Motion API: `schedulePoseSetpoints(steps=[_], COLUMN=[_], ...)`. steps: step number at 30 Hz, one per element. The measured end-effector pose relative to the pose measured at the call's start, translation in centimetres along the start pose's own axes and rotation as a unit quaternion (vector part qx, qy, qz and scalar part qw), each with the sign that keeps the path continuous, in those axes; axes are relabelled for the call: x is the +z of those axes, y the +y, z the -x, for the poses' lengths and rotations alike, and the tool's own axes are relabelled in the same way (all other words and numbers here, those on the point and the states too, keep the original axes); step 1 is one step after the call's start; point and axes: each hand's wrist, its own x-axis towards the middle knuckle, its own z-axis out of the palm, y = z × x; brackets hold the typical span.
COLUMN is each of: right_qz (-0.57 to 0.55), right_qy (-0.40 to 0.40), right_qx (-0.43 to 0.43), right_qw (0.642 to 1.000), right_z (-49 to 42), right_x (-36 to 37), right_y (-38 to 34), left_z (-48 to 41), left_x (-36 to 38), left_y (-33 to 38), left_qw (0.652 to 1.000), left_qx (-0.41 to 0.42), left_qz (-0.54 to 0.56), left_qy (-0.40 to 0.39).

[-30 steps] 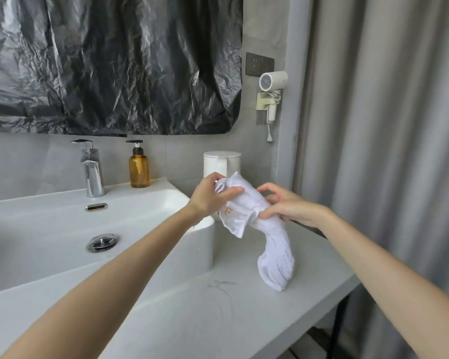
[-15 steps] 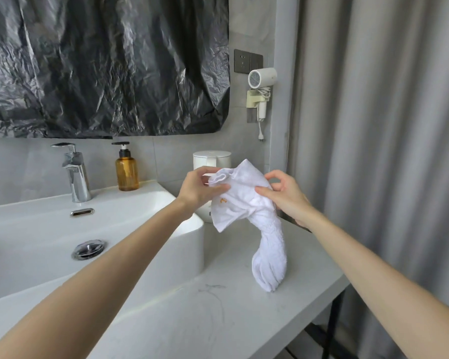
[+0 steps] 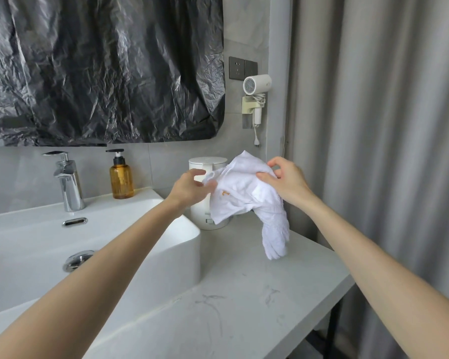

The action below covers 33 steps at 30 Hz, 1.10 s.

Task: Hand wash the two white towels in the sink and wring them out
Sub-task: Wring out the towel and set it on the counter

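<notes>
A white towel (image 3: 244, 193) with a small orange mark hangs in the air over the counter, right of the sink (image 3: 94, 229). My left hand (image 3: 189, 189) pinches its left edge between thumb and fingers. My right hand (image 3: 285, 180) grips the bunched top on the right. The twisted lower end of the towel hangs down to just above the counter (image 3: 244, 294). Only one towel is in view. The white basin is dry-looking, with a chrome drain plug (image 3: 78, 259).
A chrome faucet (image 3: 68, 182) and an amber soap pump bottle (image 3: 121, 178) stand at the sink's back. A white kettle (image 3: 205, 200) sits behind the towel. A hair dryer (image 3: 255, 85) hangs on the wall. Grey curtain (image 3: 386, 151) closes off the right side.
Both hands lifted the towel higher and spread its top apart; the twisted lower end rose off the counter. My left hand shifted its pinch to the towel's edge.
</notes>
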Motion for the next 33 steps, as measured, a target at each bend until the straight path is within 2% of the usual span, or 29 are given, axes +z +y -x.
schedulePoseSetpoints(steps=[3,4,5,9,11,15,17,20,22,24,26,28,31,33], right_qz=[0.012,0.001,-0.024,-0.091,-0.078,-0.069,-0.083,-0.105,-0.096,-0.052,-0.027,-0.022,0.033,0.087], right_qy=[-0.074,-0.084,-0.083,-0.003,0.038,0.105,0.133,0.120,0.077,0.045,0.029,0.017,0.009,0.058], right_qx=[-0.033,-0.043,-0.051,-0.065,-0.067,-0.061,-0.056,-0.032,-0.013,0.023,0.067,0.090,0.099,0.076], right_qw=[0.997,0.995,0.995,0.994,0.994,0.990,0.986,0.987,0.992,0.997,0.997,0.996,0.995,0.992], right_z=[0.2,0.3,0.4,-0.2,-1.1,-2.9,-3.5,-3.9,-3.7,-3.2,-2.7,-2.2,-1.2,-0.2], right_x=[-0.2,-0.3,-0.3,-1.0,-1.6,-2.3,-2.7,-3.2,-3.0,-2.0,-0.9,-0.1,0.3,0.5], right_y=[0.3,0.1,-0.1,-1.6,-2.4,-3.5,-3.9,-3.3,-2.2,-0.7,1.0,2.7,3.7,3.2], left_z=[0.8,1.1,1.1,-0.1,-0.6,-1.3,-1.8,-2.3,-2.4,-1.9,-0.9,-0.3,-0.5,-0.7], left_x=[0.5,0.9,1.4,2.2,2.0,1.2,0.1,-1.8,-2.3,-2.0,-1.2,-0.3,0.9,1.8], left_y=[-0.3,-0.2,-0.2,1.1,2.9,7.2,7.9,6.4,4.7,3.6,3.1,2.7,2.5,2.5], left_qw=[0.986,0.978,0.977,0.992,0.988,0.978,0.979,0.983,0.985,0.993,0.992,0.983,0.974,0.971], left_qx=[0.004,0.017,0.035,0.091,0.102,0.182,0.198,0.168,0.135,0.108,0.067,0.025,-0.045,-0.066], left_qz=[0.042,0.053,0.058,0.082,0.114,0.095,0.048,-0.076,-0.106,-0.050,0.074,0.148,0.200,0.215], left_qy=[-0.162,-0.199,-0.203,-0.026,0.000,0.043,0.030,-0.029,-0.010,-0.017,-0.073,-0.108,-0.093,-0.084])
